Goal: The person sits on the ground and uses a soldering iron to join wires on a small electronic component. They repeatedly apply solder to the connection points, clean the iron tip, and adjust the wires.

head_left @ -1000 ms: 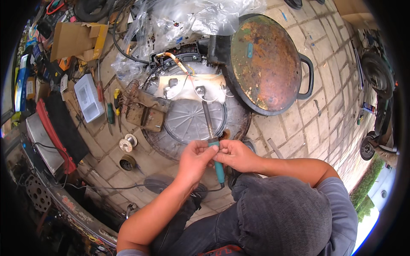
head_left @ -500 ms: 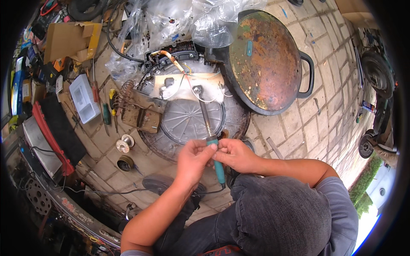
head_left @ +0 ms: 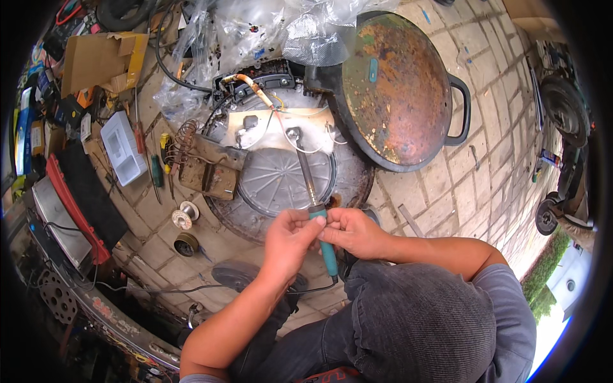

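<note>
My left hand (head_left: 294,239) and my right hand (head_left: 345,230) are both closed around the teal handle of a long soldering iron (head_left: 329,255), just below its metal barrel. The barrel reaches up over a round, dirty metal appliance base (head_left: 268,179) to a pale panel (head_left: 249,121) with thin wires (head_left: 274,112); the iron's far end meets a dark patch there, and whether it touches a wire I cannot tell. A rusty metal bracket (head_left: 211,179) with a copper coil (head_left: 179,143) lies at the base's left.
A large rust-stained lid (head_left: 396,89) with a black handle is at right, crumpled plastic (head_left: 249,32) behind. At left: cardboard (head_left: 89,60), screwdrivers (head_left: 156,169), a plastic box (head_left: 121,150), a wire spool (head_left: 185,217), a tin (head_left: 185,244), a red-edged case (head_left: 76,210). Wheels (head_left: 562,112) stand far right.
My hands and the soldering iron hold almost the same pose as before. The surroundings have shifted slightly up and left in the picture; little else differs.
</note>
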Demonstrator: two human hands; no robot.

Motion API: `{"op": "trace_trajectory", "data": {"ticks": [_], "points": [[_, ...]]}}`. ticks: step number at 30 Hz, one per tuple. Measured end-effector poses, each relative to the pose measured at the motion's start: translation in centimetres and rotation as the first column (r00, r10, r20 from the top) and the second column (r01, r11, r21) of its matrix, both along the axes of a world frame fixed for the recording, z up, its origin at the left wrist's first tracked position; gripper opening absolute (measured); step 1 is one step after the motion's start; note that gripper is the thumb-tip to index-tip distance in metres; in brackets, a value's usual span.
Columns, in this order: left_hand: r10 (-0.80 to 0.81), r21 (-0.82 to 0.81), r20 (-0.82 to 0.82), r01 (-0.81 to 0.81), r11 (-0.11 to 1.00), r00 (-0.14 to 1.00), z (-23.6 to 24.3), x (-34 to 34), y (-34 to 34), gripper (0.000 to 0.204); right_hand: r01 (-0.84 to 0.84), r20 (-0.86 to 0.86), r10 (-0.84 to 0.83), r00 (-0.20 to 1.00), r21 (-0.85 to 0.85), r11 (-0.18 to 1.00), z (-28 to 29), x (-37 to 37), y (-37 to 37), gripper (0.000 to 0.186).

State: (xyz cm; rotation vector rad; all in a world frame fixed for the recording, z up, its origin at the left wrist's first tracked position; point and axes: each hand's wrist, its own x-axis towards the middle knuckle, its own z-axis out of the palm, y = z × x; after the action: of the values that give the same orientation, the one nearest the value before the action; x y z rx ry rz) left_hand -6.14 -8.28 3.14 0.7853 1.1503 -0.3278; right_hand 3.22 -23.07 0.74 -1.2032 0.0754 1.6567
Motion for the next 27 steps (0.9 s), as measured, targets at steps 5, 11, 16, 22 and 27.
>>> {"op": "trace_trajectory", "data": {"ticks": [5,11,16,22,27], "points": [[-0.023,0.0,-0.017,0.023,1.0,1.0,-0.2,0.2,0.2,0.027,0.0,0.001,0.0,1.0,0.003,1.0,-0.1,0.1,0.0,0.025],[-0.009,-0.018,0.006,0.009,1.0,1.0,-0.2,0.1,0.1,0.027,-0.014,0.014,0.014,1.0,-0.019,1.0,0.1,0.2,-0.1,0.025],[-0.018,-0.018,-0.02,0.018,1.0,1.0,-0.1,0.1,0.4,0.027,-0.043,0.02,0.045,0.999,-0.065,0.997,0.5,0.4,0.4,0.025],[-0.002,-0.058,0.008,0.002,0.998,1.0,0.0,0.5,0.2,0.031,-0.019,-0.018,0.018,1.0,-0.058,0.998,0.7,0.5,0.0,0.026],[-0.02,-0.05,0.02,0.021,0.999,1.0,-0.3,0.1,0.2,0.029,-0.025,-0.062,0.021,0.998,-0.062,0.998,0.7,0.5,0.2,0.027]]}}
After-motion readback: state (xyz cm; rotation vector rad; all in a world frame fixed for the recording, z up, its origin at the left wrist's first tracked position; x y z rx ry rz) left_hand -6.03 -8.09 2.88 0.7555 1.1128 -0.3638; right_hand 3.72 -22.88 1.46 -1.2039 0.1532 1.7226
